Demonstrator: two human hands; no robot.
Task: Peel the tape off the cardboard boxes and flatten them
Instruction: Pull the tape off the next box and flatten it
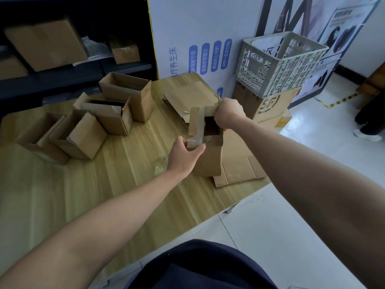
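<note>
A small cardboard box (pixel 208 161) stands on the wooden table (pixel 104 195), its top partly open with a dark gap showing. A strip of clear tape (pixel 200 124) runs down one raised flap. My left hand (pixel 183 153) pinches the lower end of that flap and tape at the box's near top edge. My right hand (pixel 228 113) grips the far flap at the top of the box. Several more open boxes (pixel 116 109) stand in a row at the table's left.
Flattened cardboard sheets (pixel 237 165) lie under and behind the box at the table's right edge. A grey plastic crate (pixel 279 65) sits on stacked boxes beside the table. Crumpled tape (pixel 160 167) lies on the table. Dark shelving with boxes (pixel 48 44) stands behind.
</note>
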